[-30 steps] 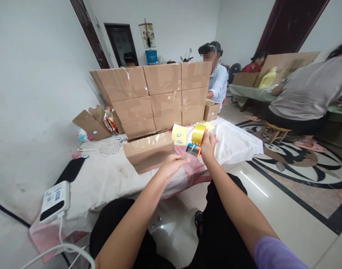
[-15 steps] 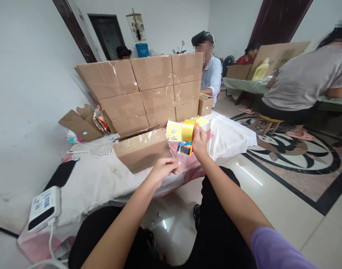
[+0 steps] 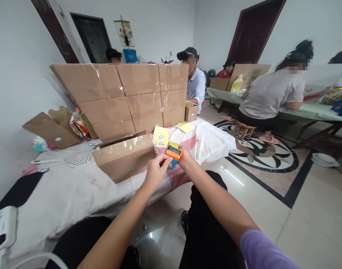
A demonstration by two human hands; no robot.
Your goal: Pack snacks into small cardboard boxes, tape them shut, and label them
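In my right hand is a tape dispenser, orange and blue with a dark front; part of its yellow tape roll shows behind. My left hand is closed, thumb and fingers pinched at the dispenser's left side. Whatever lies between those fingertips is too small to make out. Just left of my hands stands a cardboard box, with shiny clear tape along its upper part and a dark gap at its top edge. Behind the dispenser lies a yellow printed card on the cloth-covered table.
Joined cardboard boxes form a wall behind the box. A white perforated scoop, an open carton and a white device are at left. A person sits beyond the wall; another sits at right on a stool.
My right hand has turned the dispenser and brought it lower, nearer my left hand. Both hands now meet at it. The view has swung to the right.
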